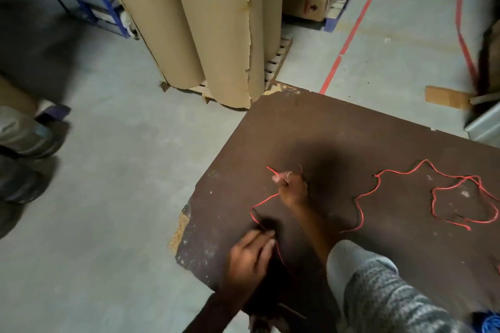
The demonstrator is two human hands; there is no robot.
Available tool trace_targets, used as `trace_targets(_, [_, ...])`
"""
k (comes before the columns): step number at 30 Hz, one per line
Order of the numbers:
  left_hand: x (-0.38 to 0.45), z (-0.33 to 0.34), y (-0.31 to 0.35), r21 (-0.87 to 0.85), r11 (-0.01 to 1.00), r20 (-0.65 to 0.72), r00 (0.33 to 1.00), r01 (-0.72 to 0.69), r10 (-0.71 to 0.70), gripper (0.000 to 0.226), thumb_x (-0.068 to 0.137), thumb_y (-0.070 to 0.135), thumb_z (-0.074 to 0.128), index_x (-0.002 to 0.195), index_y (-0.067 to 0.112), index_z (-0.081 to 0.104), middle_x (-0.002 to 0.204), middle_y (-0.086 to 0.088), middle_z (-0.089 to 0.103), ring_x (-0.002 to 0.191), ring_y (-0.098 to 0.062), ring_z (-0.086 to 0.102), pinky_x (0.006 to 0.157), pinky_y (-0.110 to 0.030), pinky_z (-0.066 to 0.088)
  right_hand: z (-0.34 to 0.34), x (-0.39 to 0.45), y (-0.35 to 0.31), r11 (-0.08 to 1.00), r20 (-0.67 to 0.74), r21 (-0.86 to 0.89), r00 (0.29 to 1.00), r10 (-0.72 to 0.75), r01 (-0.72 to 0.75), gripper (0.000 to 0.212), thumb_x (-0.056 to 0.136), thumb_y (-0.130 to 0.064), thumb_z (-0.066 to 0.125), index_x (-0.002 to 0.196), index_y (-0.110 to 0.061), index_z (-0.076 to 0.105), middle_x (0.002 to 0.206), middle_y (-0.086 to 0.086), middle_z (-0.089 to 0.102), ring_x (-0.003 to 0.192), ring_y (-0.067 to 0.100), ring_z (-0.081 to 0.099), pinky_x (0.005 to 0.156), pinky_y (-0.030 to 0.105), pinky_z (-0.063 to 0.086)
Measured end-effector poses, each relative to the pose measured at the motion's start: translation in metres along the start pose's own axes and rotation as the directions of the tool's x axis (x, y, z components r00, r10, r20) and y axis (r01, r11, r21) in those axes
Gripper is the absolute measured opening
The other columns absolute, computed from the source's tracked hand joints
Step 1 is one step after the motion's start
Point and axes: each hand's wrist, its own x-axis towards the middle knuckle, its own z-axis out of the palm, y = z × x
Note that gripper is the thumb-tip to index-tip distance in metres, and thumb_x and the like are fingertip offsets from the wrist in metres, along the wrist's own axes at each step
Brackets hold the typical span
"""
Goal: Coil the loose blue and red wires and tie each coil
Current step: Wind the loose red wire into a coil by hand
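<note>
Pinching the thin red wire (362,194) in both hands' fingers, left hand (250,257) near, right hand (293,189) farther, risks snagging the loose far-right loops on the dark brown bench (338,130).

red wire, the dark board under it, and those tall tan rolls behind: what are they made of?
Red wire: likely a plastic-insulated strand, glossy; it catches light and lies in loose kinks.
Dark board: probably wood-based panel with a matt brown face; the chipped corner shows pale fibrous core.
Tan rolls: corrugated cardboard or heavy kraft paper, dull, with torn ragged edges.
</note>
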Motion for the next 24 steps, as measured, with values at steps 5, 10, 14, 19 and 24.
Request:
trace_targets(5, [0.072, -0.075, -0.025, 0.02, 0.994, -0.206, 0.973, 0.106, -0.1, 0.037, 0.099, 0.019, 0.059, 0.136, 0.022, 0.06, 0.123, 0.003, 0.067, 0.111, -0.016, 0.064, 0.101, -0.031, 0.048, -0.029, -0.039, -0.039, 0.955, 0.093, 0.156, 0.959, -0.268, 0.252, 0.019, 0.086, -0.035, 0.055, 0.084, -0.025, 0.072, 0.069, -0.009, 0.068, 0.064, -0.001, 0.061, 0.07, 0.026, 0.049])
trace_targets(10, [0.13, -0.101, -0.02, -0.101, 0.992, 0.018, 0.997, 0.071, -0.069, 0.065, 0.093, 0.039, 0.068, 0.15, 0.04, 0.037, 0.153, 0.018, 0.04, 0.143, -0.002, 0.035, 0.114, -0.031, 0.036, -0.088, -0.075, -0.072, 0.843, 0.098, 0.375, 0.888, -0.448, 0.384, 0.021, 0.1, -0.008, 0.054, 0.096, -0.012, 0.074, 0.078, -0.003, 0.068, 0.072, 0.009, 0.061, 0.068, 0.024, 0.049])
trace_targets(14, [0.152, -0.102, 0.017, -0.225, 0.972, 0.059, 0.995, -0.065, 0.08, 0.032, 0.091, 0.033, 0.073, 0.123, 0.037, 0.069, 0.154, 0.019, 0.04, 0.142, 0.004, 0.034, 0.114, -0.02, 0.029, -0.139, -0.086, -0.092, 0.782, 0.031, 0.356, 0.83, -0.557, 0.511, 0.021, 0.102, -0.003, 0.051, 0.097, -0.001, 0.071, 0.075, -0.007, 0.066, 0.065, 0.01, 0.062, 0.063, 0.019, 0.049])
trace_targets(19, [0.158, -0.096, 0.061, -0.447, 0.893, 0.043, 0.996, -0.049, 0.076, 0.009, 0.091, 0.019, 0.073, 0.096, 0.02, 0.08, 0.121, 0.007, 0.071, 0.126, -0.006, 0.057, 0.112, -0.032, 0.04, -0.184, -0.088, -0.096, 0.812, -0.248, 0.32, 0.871, -0.424, 0.487, 0.019, 0.099, -0.008, 0.056, 0.094, -0.009, 0.074, 0.066, -0.009, 0.062, 0.059, 0.006, 0.056, 0.061, 0.024, 0.047])
trace_targets(24, [0.157, -0.113, 0.103, -0.774, 0.576, 0.362, 0.93, 0.262, 0.063, 0.021, 0.091, 0.016, 0.061, 0.078, 0.001, 0.071, 0.081, -0.02, 0.071, 0.083, -0.032, 0.068, 0.091, -0.04, 0.05, -0.209, -0.088, -0.085, 0.847, -0.479, 0.346, 0.852, -0.211, 0.404, 0.012, 0.094, -0.01, 0.063, 0.091, -0.014, 0.074, 0.075, -0.004, 0.066, 0.07, 0.009, 0.056, 0.069, 0.03, 0.046])
